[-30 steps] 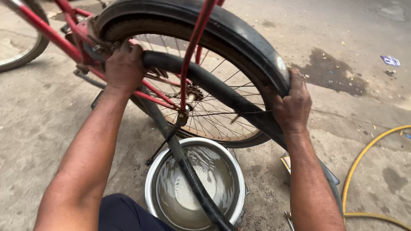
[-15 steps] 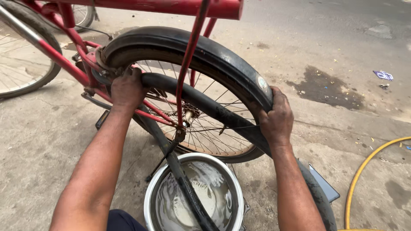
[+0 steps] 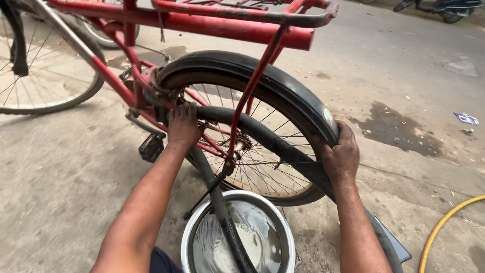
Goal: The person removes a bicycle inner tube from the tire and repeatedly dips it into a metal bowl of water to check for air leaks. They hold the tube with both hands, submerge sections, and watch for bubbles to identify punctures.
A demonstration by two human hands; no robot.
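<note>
Both hands have slid further round the black inner tube (image 3: 262, 139) since a moment ago, left hand (image 3: 183, 127) clamped on it by the red frame (image 3: 212, 25), right hand (image 3: 341, 156) gripping it at the mudguard (image 3: 283, 88), tube trailing into the water basin (image 3: 202, 227).

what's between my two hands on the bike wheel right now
In the head view, a stretch of black inner tube runs from the left hand to the right hand, crossed by a red rack stay, spokes behind.
</note>
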